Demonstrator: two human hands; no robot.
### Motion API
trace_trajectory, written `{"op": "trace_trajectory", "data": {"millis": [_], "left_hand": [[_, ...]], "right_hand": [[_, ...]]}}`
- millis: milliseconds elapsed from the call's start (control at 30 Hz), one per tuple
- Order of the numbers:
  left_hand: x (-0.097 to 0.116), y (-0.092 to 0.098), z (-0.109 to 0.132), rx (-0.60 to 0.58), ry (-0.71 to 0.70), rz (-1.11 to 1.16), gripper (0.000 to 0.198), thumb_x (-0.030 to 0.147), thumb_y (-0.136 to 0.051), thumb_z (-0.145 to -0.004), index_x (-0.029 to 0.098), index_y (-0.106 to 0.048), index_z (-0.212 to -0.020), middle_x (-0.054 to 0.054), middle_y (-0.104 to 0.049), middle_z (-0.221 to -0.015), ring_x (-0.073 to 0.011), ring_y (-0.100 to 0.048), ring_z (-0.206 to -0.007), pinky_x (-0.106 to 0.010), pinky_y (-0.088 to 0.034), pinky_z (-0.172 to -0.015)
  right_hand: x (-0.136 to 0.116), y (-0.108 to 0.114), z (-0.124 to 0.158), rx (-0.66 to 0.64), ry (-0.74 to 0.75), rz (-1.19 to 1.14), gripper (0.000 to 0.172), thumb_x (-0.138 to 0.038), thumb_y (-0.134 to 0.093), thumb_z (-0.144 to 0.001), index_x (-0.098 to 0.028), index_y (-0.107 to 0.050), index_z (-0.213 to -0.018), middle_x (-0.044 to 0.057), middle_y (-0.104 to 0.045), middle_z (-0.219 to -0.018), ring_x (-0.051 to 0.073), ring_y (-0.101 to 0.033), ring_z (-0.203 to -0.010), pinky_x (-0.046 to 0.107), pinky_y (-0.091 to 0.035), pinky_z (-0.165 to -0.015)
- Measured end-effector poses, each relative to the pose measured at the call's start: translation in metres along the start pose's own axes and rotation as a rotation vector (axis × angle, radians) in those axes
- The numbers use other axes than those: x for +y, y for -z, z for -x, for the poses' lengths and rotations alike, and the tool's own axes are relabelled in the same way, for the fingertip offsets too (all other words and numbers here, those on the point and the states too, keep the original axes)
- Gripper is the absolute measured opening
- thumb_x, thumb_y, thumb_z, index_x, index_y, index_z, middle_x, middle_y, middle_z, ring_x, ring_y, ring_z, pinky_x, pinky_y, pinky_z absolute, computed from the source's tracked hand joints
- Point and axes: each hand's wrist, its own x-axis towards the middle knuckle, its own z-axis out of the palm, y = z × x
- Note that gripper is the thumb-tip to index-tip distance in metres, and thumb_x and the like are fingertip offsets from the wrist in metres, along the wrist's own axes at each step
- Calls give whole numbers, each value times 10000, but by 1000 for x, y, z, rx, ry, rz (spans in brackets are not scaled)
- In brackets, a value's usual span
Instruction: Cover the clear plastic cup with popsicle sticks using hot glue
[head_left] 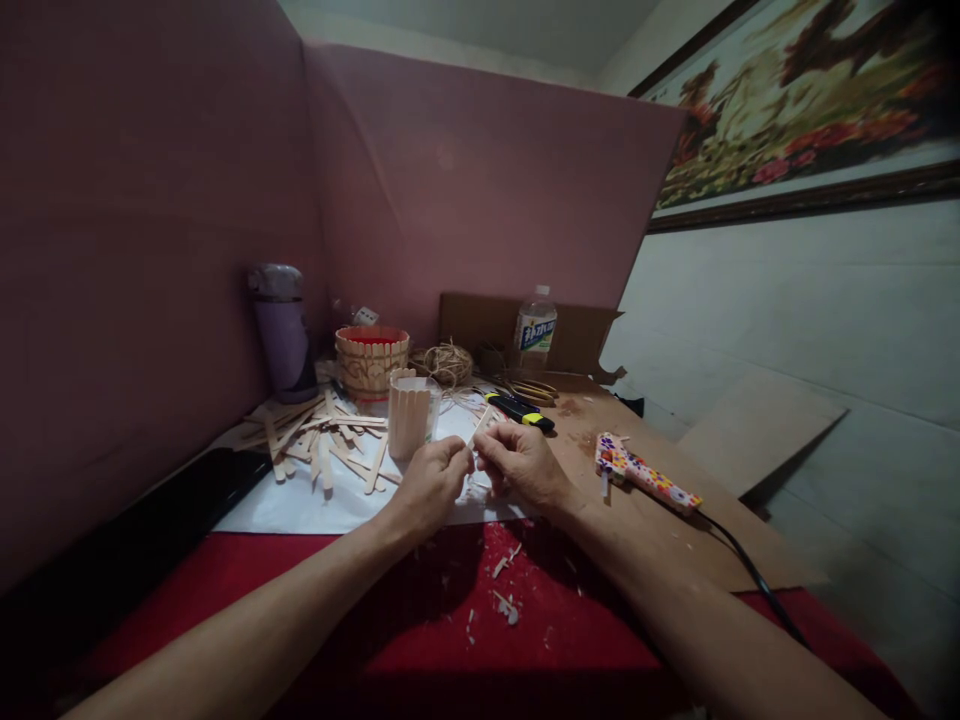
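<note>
Head view: the person's left hand (431, 488) holds a thin wooden stick (482, 424) by its lower end, the fingers closed together. The right hand (525, 462) is drawn into a narrow pinch beside the stick; whether it grips the stick too, one cannot tell. The stick tilts up between the hands, over the front of the white sheet (262, 515). Just left of it stands a cup (409, 420) with sticks upright around part of its wall; loose sticks (322, 440) lie further left. The knife (517, 410) rests just behind the right hand, and the glue gun (645, 475) lies apart on the cardboard (720, 540). Scraps (506, 608) dot the red cloth (420, 625). The step in hand looks like working a single stick at the fingertips; the next move seems to call for a steady pinch and clear sight of its end.
</note>
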Motion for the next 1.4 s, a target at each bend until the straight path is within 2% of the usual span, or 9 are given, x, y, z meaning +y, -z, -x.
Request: {"op": "trace_trajectory", "data": {"millis": [267, 400, 567, 700, 1000, 1233, 1300, 1400], "left_hand": [[0, 0, 1, -7, 20, 8, 266, 406, -406, -803, 214, -455, -626, 76, -342, -449, -100, -300, -417, -242, -240, -436], [-1, 0, 0, 4, 23, 24, 272, 408, -408, -807, 210, -467, -630, 76, -351, -440, -101, -299, -409, -241, -240, -436], [1, 0, 1, -5, 6, 1, 259, 387, -402, -809, 210, -461, -629, 73, -364, -447, -100, -308, -412, -239, -237, -437], [1, 0, 1, -15, 9, -1, 251, 383, -400, -799, 212, -456, -625, 76, -352, -438, -101, -304, -415, -240, -243, -444], [0, -2, -1, -3, 50, 63, 262, 415, -410, -789, 207, -467, -641, 83, -346, -428, -92, -287, -397, -240, -232, -429], [2, -1, 1, 17, -17, -2, 257, 398, -432, -782, 207, -456, -612, 67, -364, -459, -98, -310, -441, -236, -241, -447], [4, -2, 1, -5, -2, 53, 263, 416, -450, -776, 202, -471, -624, 72, -356, -454, -90, -297, -426, -230, -228, -432], [9, -4, 2, -89, 98, 270, 263, 443, -480, -773, 197, -482, -679, 101, -301, -428, -68, -226, -383, -209, -188, -397]], "right_hand": [[1, 0, 0, 29, 13, -2, 265, -378, -559, -786, -193, -541, -597, -55, -521, -442, 77, -452, -312, 194, -390, -324], [1, 0, 0, 10, -13, -42, 288, -424, -577, -774, -187, -554, -611, -58, -523, -457, 72, -461, -328, 185, -404, -333], [-1, -1, 0, 2, -43, -72, 312, -437, -590, -752, -177, -553, -585, -59, -505, -437, 66, -444, -312, 177, -372, -313], [1, -1, 0, 31, -27, -87, 288, -405, -599, -742, -175, -549, -577, -46, -545, -487, 59, -439, -311, 181, -372, -308], [4, -2, -1, 25, -38, -108, 265, -400, -589, -754, -178, -557, -613, -58, -527, -449, 66, -448, -320, 173, -387, -320], [0, -2, 1, 25, -65, -170, 283, -422, -620, -717, -182, -550, -584, -62, -516, -452, 66, -426, -320, 194, -415, -316], [1, -3, 0, 39, -68, -182, 242, -380, -612, -704, -182, -549, -581, -60, -524, -463, 63, -416, -318, 199, -421, -315], [5, -2, -2, 74, -74, -169, 163, -289, -586, -665, -188, -525, -553, -67, -487, -422, 65, -391, -303, 195, -393, -296]]}}
